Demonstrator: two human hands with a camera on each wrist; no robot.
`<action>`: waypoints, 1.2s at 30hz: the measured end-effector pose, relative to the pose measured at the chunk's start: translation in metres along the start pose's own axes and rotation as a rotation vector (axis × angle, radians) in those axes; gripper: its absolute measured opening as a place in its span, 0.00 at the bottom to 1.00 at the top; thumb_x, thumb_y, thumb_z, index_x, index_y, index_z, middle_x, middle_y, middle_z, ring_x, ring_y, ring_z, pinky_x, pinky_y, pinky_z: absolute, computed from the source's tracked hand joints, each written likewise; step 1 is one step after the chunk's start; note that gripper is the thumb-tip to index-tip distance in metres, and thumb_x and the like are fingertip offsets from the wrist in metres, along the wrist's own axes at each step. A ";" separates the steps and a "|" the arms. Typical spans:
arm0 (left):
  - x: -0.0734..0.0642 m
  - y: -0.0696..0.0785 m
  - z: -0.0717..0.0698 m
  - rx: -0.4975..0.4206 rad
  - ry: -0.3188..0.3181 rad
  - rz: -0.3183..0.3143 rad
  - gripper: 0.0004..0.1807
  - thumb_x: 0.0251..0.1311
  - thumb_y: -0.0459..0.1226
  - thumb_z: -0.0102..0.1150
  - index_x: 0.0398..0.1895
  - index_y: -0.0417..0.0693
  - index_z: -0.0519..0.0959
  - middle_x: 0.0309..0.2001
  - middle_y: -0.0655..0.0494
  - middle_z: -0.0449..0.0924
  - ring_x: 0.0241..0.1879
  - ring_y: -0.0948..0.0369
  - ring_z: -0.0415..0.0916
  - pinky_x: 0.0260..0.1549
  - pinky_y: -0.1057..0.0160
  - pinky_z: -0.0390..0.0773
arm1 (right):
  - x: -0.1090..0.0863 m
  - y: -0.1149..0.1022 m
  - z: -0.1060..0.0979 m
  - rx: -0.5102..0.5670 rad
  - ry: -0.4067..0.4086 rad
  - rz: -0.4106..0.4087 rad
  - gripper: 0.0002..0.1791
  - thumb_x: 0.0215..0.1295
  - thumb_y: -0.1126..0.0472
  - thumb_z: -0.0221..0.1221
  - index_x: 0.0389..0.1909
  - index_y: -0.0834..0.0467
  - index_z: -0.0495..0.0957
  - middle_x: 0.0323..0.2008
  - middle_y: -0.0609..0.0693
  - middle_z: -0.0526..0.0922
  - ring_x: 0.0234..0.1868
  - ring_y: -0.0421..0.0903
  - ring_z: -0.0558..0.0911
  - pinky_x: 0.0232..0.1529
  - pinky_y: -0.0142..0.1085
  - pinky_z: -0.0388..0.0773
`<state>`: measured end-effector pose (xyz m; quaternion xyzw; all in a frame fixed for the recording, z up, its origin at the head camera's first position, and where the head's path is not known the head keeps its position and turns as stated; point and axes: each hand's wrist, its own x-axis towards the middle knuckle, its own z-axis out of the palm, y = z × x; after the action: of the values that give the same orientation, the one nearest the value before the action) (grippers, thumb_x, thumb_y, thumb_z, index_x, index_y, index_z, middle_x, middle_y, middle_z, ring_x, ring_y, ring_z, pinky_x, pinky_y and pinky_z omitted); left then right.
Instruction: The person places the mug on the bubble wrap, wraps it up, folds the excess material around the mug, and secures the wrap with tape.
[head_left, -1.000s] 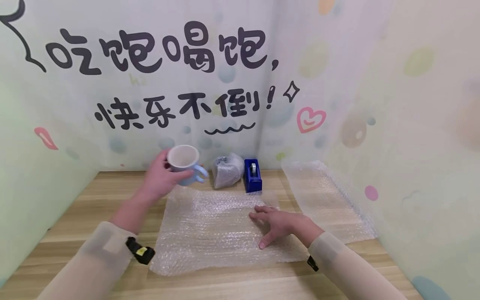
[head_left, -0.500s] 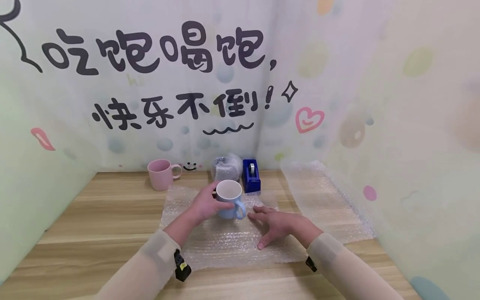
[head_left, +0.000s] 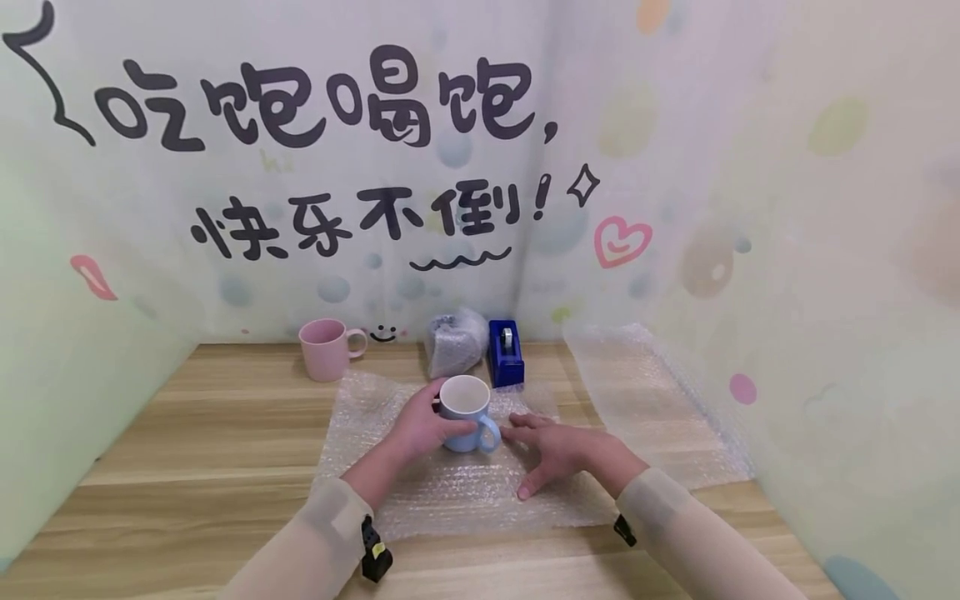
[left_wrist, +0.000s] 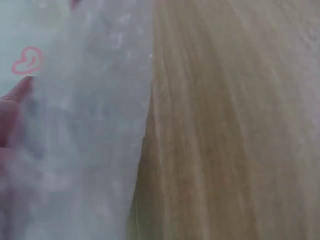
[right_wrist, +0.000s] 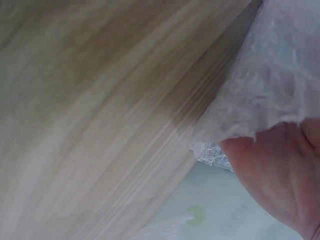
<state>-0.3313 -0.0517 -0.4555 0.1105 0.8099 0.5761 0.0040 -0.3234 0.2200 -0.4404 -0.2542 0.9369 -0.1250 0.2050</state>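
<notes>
A light blue mug [head_left: 461, 442] with a white inside stands upright over the middle of a bubble wrap sheet [head_left: 420, 500]. My left hand [head_left: 422, 427] grips it from the left, thumb across its front, handle pointing right. Beside that handle, my right hand [head_left: 558, 450] rests on the sheet with fingers spread. In the left wrist view, bubble wrap [left_wrist: 95, 125] fills the left part and hides most of the hand; only a few fingers [left_wrist: 15, 105] show. The right wrist view has the base of the right hand [right_wrist: 277, 170] against bubble wrap [right_wrist: 265, 95].
A pink mug [head_left: 324, 357] stands at the back left of the wooden table [head_left: 225, 433]. Behind the sheet are a bubble-wrapped bundle [head_left: 455, 346] and a blue tape dispenser [head_left: 506, 358]. Another bubble wrap sheet [head_left: 652, 408] lies at the right, near the wall.
My left hand has carried the light blue mug from the back left to the right and nearer, onto the sheet, uncovering the pink mug. The right hand has stayed in place.
</notes>
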 end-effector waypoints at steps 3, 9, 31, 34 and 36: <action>-0.001 0.001 0.002 -0.008 0.002 0.007 0.40 0.53 0.35 0.85 0.71 0.42 0.78 0.62 0.41 0.86 0.65 0.42 0.82 0.66 0.40 0.82 | 0.000 0.000 0.000 0.003 0.000 -0.003 0.60 0.58 0.38 0.80 0.87 0.47 0.61 0.89 0.59 0.52 0.89 0.67 0.51 0.85 0.67 0.55; -0.001 0.003 0.005 -0.009 0.010 0.009 0.40 0.54 0.36 0.85 0.71 0.42 0.78 0.62 0.41 0.86 0.65 0.42 0.82 0.67 0.39 0.81 | 0.000 0.000 0.000 0.002 0.001 -0.007 0.59 0.58 0.38 0.80 0.87 0.49 0.62 0.89 0.59 0.53 0.89 0.67 0.52 0.85 0.67 0.56; -0.003 0.002 0.005 0.024 -0.035 0.014 0.40 0.55 0.37 0.85 0.72 0.45 0.78 0.63 0.44 0.86 0.67 0.41 0.82 0.67 0.40 0.82 | -0.001 0.002 0.002 -0.004 0.013 -0.011 0.60 0.58 0.37 0.80 0.87 0.48 0.61 0.89 0.58 0.52 0.89 0.68 0.51 0.84 0.69 0.56; -0.004 0.002 0.005 0.032 -0.032 0.015 0.40 0.54 0.36 0.85 0.71 0.44 0.79 0.62 0.44 0.87 0.67 0.42 0.82 0.66 0.41 0.82 | 0.000 0.002 0.003 0.001 0.010 -0.019 0.60 0.58 0.37 0.80 0.87 0.48 0.61 0.89 0.59 0.53 0.89 0.69 0.51 0.84 0.69 0.56; -0.004 0.001 0.005 0.028 -0.034 0.009 0.40 0.54 0.36 0.85 0.71 0.43 0.79 0.62 0.43 0.87 0.67 0.42 0.82 0.67 0.41 0.82 | 0.001 0.004 0.002 -0.007 0.009 -0.046 0.59 0.59 0.36 0.79 0.87 0.49 0.62 0.89 0.60 0.54 0.88 0.69 0.52 0.84 0.70 0.55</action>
<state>-0.3261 -0.0474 -0.4570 0.1239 0.8173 0.5625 0.0134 -0.3246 0.2231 -0.4441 -0.2758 0.9321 -0.1273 0.1971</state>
